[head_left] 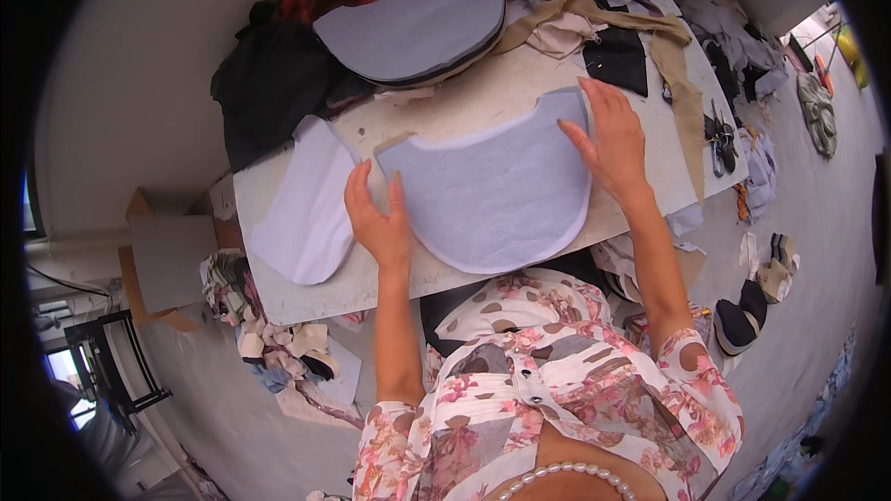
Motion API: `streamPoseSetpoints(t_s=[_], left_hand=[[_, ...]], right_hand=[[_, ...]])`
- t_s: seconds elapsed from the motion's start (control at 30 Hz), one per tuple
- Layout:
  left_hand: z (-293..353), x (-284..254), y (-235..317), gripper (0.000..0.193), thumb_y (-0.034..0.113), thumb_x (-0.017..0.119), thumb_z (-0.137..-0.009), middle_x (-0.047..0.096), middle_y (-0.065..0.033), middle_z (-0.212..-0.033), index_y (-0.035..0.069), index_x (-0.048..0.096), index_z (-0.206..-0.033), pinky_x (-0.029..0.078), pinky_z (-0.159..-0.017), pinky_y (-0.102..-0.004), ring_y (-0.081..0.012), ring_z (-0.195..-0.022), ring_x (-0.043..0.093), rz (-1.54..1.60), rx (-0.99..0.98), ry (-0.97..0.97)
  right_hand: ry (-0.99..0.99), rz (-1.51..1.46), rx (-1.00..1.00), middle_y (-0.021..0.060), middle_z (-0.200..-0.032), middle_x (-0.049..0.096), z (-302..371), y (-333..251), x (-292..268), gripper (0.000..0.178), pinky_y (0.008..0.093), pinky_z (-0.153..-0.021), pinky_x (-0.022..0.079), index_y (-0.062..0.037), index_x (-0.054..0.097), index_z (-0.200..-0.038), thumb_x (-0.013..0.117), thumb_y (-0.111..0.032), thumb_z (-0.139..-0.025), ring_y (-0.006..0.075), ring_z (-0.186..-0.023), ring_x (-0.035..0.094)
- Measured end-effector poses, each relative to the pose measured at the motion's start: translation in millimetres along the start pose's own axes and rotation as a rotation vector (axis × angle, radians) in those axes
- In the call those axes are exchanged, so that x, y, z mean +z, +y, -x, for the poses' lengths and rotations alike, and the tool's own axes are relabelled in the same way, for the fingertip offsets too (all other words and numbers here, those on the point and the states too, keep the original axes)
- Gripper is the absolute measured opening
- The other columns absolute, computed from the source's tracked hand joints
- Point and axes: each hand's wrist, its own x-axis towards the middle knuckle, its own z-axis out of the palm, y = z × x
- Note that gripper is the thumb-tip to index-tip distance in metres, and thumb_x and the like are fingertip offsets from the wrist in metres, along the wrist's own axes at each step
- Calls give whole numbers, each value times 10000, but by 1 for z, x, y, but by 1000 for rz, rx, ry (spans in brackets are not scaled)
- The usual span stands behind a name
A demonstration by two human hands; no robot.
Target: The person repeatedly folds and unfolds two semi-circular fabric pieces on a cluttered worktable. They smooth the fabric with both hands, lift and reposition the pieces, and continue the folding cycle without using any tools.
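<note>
A grey-blue, half-round fabric piece with a scooped upper edge lies flat on the table in front of me, over a white layer that shows along its rim. Along its left edge rests my left hand, thumb and fingers spread, the thumb touching the fabric. My right hand lies at the upper right corner, fingers stretched out and thumb apart on the cloth. Neither hand appears to grip anything. Just left of my left hand is a white cut panel. Beyond, a stack of similar grey half-round pieces sits on the table.
Black cloth is heaped at the table's far left. A tan fabric strip runs along the right side, near scissors. Scraps and an open cardboard box are on the left; shoes stand on the floor right.
</note>
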Motion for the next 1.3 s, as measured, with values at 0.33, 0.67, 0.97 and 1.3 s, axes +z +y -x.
streamPoseSetpoints(t_s=[0.33,0.67,0.97,1.3], left_hand=[[8,20,-5,643,438,566,-881,213,-190,-1535,94,426,-1406,26,-1133,-563,-379,-1433,122,-290,286,-414],[1,7,-11,503,304,567,-908,334,-181,-1481,65,487,-1344,133,-1125,-532,-384,-1403,226,109,253,-9],[-23,-2,3,228,155,545,-950,633,-124,-1127,1,617,-1103,441,-952,-361,-242,-1136,554,860,-238,71],[-110,26,-3,491,338,679,-875,625,-104,-1128,23,531,-1221,508,-895,-364,-224,-1045,604,1486,-762,-211]], right_hand=[[-270,100,-292,196,-1513,230,18,-7,38,655,558,-1134,93,-128,418,-1412,556,-476,-873,390,-1412,151],[19,-526,-267,90,-937,654,-94,-77,38,245,400,-773,466,-79,655,-923,745,-206,-734,294,-924,586],[-21,-214,-497,102,-796,642,-174,-123,116,93,425,-716,486,-68,670,-795,673,-152,-754,309,-847,595],[-366,-256,-754,77,-812,661,-125,-119,42,86,415,-690,498,-88,674,-821,660,-159,-774,286,-870,620]])
